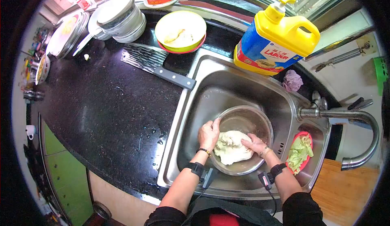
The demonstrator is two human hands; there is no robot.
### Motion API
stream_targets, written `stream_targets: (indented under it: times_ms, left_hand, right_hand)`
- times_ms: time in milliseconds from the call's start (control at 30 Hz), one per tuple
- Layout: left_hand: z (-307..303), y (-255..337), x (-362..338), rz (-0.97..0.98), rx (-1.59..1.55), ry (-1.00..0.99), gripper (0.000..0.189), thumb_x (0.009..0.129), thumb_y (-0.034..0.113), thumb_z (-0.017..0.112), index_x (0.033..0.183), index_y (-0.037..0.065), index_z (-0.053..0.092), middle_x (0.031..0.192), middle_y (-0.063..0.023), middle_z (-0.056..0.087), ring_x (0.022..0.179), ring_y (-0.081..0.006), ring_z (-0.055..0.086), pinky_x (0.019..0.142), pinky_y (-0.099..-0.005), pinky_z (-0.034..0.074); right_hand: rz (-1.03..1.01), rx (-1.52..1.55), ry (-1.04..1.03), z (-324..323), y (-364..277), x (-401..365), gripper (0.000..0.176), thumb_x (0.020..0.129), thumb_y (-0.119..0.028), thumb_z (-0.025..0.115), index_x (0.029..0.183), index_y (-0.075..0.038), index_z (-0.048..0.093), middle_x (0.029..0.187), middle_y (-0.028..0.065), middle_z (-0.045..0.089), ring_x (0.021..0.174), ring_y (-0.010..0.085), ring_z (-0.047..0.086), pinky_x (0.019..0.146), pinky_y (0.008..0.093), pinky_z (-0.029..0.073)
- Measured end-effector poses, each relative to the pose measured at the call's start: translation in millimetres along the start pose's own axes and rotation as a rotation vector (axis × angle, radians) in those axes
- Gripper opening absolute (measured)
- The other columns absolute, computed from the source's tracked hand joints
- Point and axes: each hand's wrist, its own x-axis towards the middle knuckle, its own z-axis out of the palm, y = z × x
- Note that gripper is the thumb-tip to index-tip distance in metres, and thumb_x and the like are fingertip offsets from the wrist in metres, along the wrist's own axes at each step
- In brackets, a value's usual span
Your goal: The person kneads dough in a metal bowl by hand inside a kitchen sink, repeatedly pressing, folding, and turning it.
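In the sink basin stands a round metal bowl, with a soft, pale whitish lump in it. The lump's exact kind is not clear. My left hand is closed at the bowl's left rim, its thumb and fingers close together beside the lump. From the right, my right hand reaches over the bowl and grips the lump's right side, fingers bent against it. The undersides of both hands are hidden.
A cleaver lies on the black counter, its handle over the sink edge. Behind are a yellow plate, stacked bowls and a yellow detergent jug. Right are the faucet and a red dish with leafy greens.
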Motion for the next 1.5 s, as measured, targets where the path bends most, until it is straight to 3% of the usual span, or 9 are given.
stream_targets:
  times_ms: [100,300,500,633,967,1167,1333,1433,1500]
  left_hand:
    - [-1.2,2.8,0.1,-0.015,0.001,-0.007,0.049,0.082,0.044,0.052,0.059,0.0,0.052,0.061,-0.0214,0.054,0.059,-0.0405,0.053,0.052,-0.0457,0.04]
    - [-4.9,5.2,-0.1,0.0,0.037,-0.06,0.048,0.083,0.044,0.051,0.061,0.001,0.054,0.063,-0.0212,0.055,0.062,-0.0397,0.054,0.054,-0.0451,0.04]
    - [-5.7,4.3,-1.1,0.002,0.095,-0.063,0.05,0.084,0.046,0.048,0.064,0.002,0.056,0.066,-0.0211,0.057,0.065,-0.0402,0.055,0.057,-0.0461,0.042]
    - [-4.3,4.6,-0.7,-0.001,0.094,-0.069,0.049,0.084,0.046,0.047,0.064,0.002,0.057,0.067,-0.0211,0.058,0.066,-0.0404,0.056,0.057,-0.0463,0.042]
    - [-5.9,5.1,-1.5,-0.032,0.085,-0.055,0.049,0.083,0.047,0.047,0.066,0.003,0.058,0.068,-0.0209,0.059,0.068,-0.04,0.057,0.06,-0.048,0.043]
    - [-4.4,4.4,-1.1,-0.03,0.067,-0.059,0.048,0.083,0.047,0.048,0.066,0.003,0.058,0.068,-0.0204,0.059,0.068,-0.0397,0.057,0.06,-0.0476,0.043]
    - [-6.3,5.9,-1.2,-0.057,0.066,-0.064,0.048,0.083,0.046,0.048,0.066,0.003,0.059,0.068,-0.0206,0.059,0.068,-0.0401,0.057,0.059,-0.0472,0.043]
    - [-4.0,4.3,-1.1,-0.037,0.048,-0.046,0.048,0.083,0.046,0.047,0.066,0.003,0.059,0.068,-0.021,0.059,0.068,-0.0405,0.057,0.058,-0.0474,0.043]
    - [-2.8,3.6,-0.4,-0.024,0.047,-0.035,0.048,0.083,0.046,0.047,0.066,0.003,0.059,0.068,-0.0211,0.058,0.067,-0.0406,0.057,0.058,-0.0477,0.043]
  right_hand:
    - [-0.01,0.199,-0.2,2.6,-13.6,-9.2,0.082,0.07,-0.043,0.07,0.123,0.008,0.037,0.113,0.0189,0.052,0.105,0.0228,0.051,0.089,0.0302,0.04]
    - [-0.067,-0.024,0.136,10.8,-18.5,-38.0,0.072,0.057,-0.042,0.079,0.106,-0.001,0.048,0.098,0.0176,0.057,0.093,0.027,0.056,0.08,0.0348,0.045]
    - [-0.306,-0.479,0.345,-7.6,-57.9,-78.0,0.057,0.056,-0.03,0.077,0.098,-0.005,0.047,0.096,0.017,0.055,0.092,0.0331,0.053,0.08,0.0394,0.042]
    - [-0.494,-0.427,0.307,-16.1,-49.0,-84.4,0.059,0.062,-0.026,0.074,0.107,-0.002,0.045,0.099,0.017,0.054,0.096,0.0327,0.052,0.085,0.0386,0.041]
    - [-0.47,-0.369,0.067,-28.6,-47.1,-102.3,0.05,0.068,-0.018,0.07,0.108,-0.003,0.045,0.099,0.0178,0.055,0.096,0.0339,0.053,0.081,0.0384,0.043]
    - [-0.529,-0.672,0.06,-27.5,-49.1,-102.8,0.045,0.066,-0.022,0.072,0.098,-0.004,0.046,0.097,0.0174,0.055,0.092,0.0335,0.054,0.077,0.0405,0.043]
    - [-0.213,-0.705,0.024,-14.2,-56.4,-99.8,0.047,0.069,-0.03,0.07,0.094,-0.003,0.043,0.075,0.0192,0.058,0.071,0.0374,0.059,0.062,0.0443,0.046]
    - [-0.417,-0.733,0.043,10.9,-52.9,-97.5,0.047,0.07,-0.032,0.069,0.092,-0.002,0.041,0.067,0.0193,0.058,0.063,0.0386,0.059,0.056,0.0454,0.046]
    - [-0.348,-0.749,-0.004,29.3,-59.9,-95.2,0.045,0.07,-0.03,0.069,0.092,-0.001,0.042,0.068,0.0207,0.059,0.065,0.0377,0.059,0.06,0.0449,0.046]
